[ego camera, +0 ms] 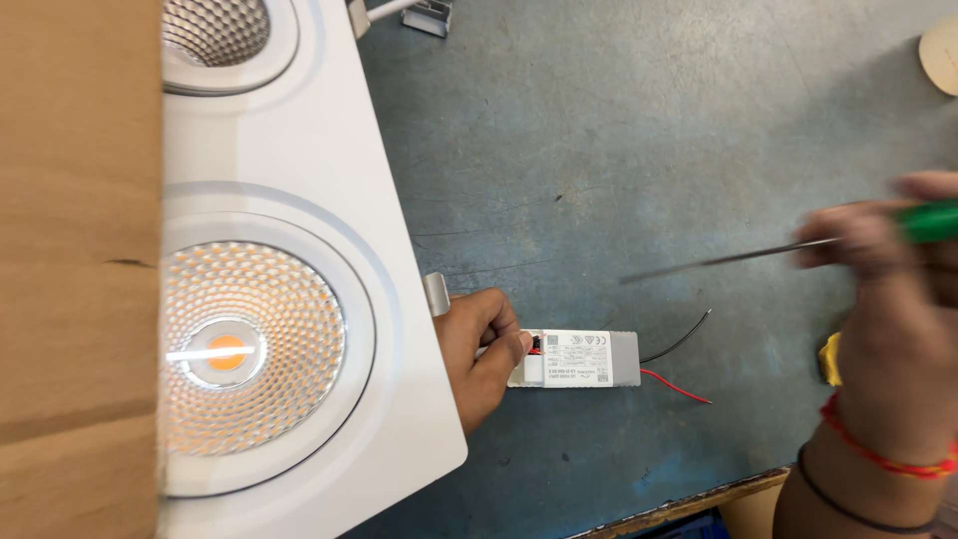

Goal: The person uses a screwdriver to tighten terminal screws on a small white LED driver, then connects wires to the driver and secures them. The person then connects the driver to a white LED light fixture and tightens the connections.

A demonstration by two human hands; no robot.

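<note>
A small white driver point(584, 358) lies flat on the blue-grey bench point(619, 130), just right of the big white light fitting point(329, 170). The left hand point(482, 349) reaches out from under the fitting's edge and pinches the driver's left end, thumb and fingers closed on it where short red and black leads go in. From the driver's right end two loose wires point(679, 364) trail out, a black one angling up and a red one angling down, both lying on the bench.

Up and to the right of the driver, well apart from it, the right hand point(888, 260) is wrapped around the green handle of a screwdriver point(738, 258). Its thin shaft points left, the tip hanging in the air above the bench over the driver. Hand and tool are blurred. That wrist wears a red thread and a dark band.

The fitting holds two round lamps with honeycomb reflectors; the near lamp point(249, 349) shows an orange centre, the far lamp point(225, 40) is cut off by the top edge. A cardboard box point(75, 250) stands hard against the fitting's left side. Beyond the fitting's top corner sits a small metal part point(427, 15). Something yellow point(830, 359) peeks out beside the right wrist.
</note>
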